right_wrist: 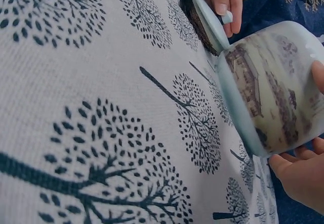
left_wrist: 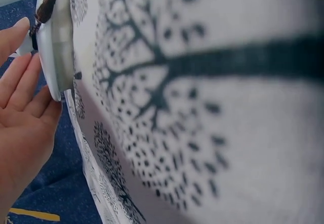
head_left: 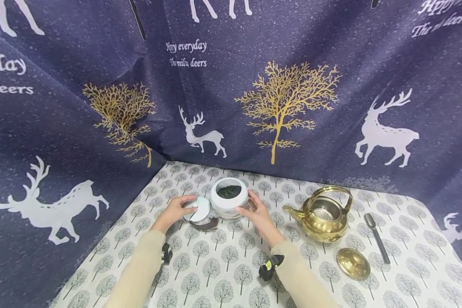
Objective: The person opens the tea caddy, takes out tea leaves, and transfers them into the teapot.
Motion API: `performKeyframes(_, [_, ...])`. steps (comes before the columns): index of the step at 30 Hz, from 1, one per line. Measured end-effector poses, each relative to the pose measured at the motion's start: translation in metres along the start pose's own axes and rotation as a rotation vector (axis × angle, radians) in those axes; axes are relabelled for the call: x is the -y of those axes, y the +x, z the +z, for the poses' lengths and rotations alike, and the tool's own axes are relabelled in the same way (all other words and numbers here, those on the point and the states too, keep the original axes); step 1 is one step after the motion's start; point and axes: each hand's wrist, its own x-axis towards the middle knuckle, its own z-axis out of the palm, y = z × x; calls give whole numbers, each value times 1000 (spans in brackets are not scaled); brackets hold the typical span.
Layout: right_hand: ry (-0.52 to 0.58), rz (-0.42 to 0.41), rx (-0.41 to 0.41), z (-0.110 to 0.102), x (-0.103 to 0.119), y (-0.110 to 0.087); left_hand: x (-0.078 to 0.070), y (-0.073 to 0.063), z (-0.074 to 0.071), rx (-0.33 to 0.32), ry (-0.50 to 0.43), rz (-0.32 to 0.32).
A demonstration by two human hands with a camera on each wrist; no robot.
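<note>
A white porcelain tea jar with a painted scene on its side stands uncovered, dark green tea leaves inside. My right hand grips its right side, thumb in front and fingers behind. Just left of the jar lies its pale lid, a dark tassel trailing from the knob. The left hand pinches that knob between thumb and fingers. In the left wrist view the fingers reach under the lid's edge.
To the right stands a brass teapot with its handle raised, its opening uncovered and a strainer inside. The teapot's brass lid lies in front of it. Farther right is a dark-handled scoop. A deer-patterned curtain hangs behind the tree-print tablecloth.
</note>
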Motion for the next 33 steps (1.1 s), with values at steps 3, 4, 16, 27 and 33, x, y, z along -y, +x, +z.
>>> performKeyframes(3, [-12, 1, 15, 0, 11, -5, -1, 0, 2, -7, -1, -2])
performKeyframes(4, [-14, -4, 13, 0, 11, -5, -1, 0, 3, -11, 4, -3])
performKeyframes(16, [-82, -20, -19, -2, 6, -5, -14, -4, 9, -67, 39, -8])
performKeyframes(27, [-185, 6, -33, -7, 33, -22, -46, -11, 25, -188, -70, -17])
performKeyframes(33, [-222, -55, -12, -20, 47, -41, -60, -12, 36, -216, -188, -38])
